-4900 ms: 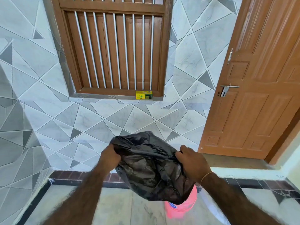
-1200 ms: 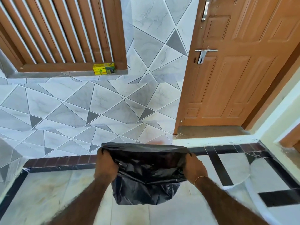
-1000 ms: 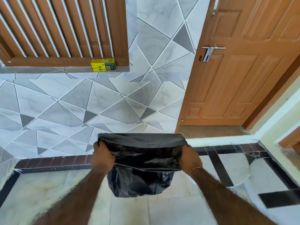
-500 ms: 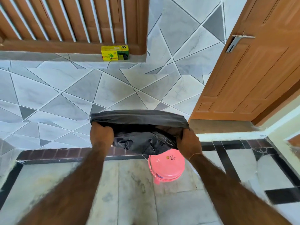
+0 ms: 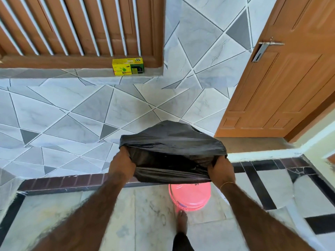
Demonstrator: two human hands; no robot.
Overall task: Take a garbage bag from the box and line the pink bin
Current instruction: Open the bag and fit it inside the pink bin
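A black garbage bag hangs in the air with its mouth stretched wide between both hands. My left hand grips the bag's left edge and my right hand grips its right edge. Directly below the bag stands the pink bin on the floor; the bag hides the far part of its rim. The yellow-green garbage bag box sits on the window ledge, far above and to the left of my hands.
My bare foot stands just in front of the bin. A barred wooden window fills the upper left. A brown door with a metal handle is shut at the right, above a step. Tiled wall lies behind the bin.
The bag's mouth has been pulled wider and billows upward over the bin. The view has tilted down, so the bin and my foot show more fully.
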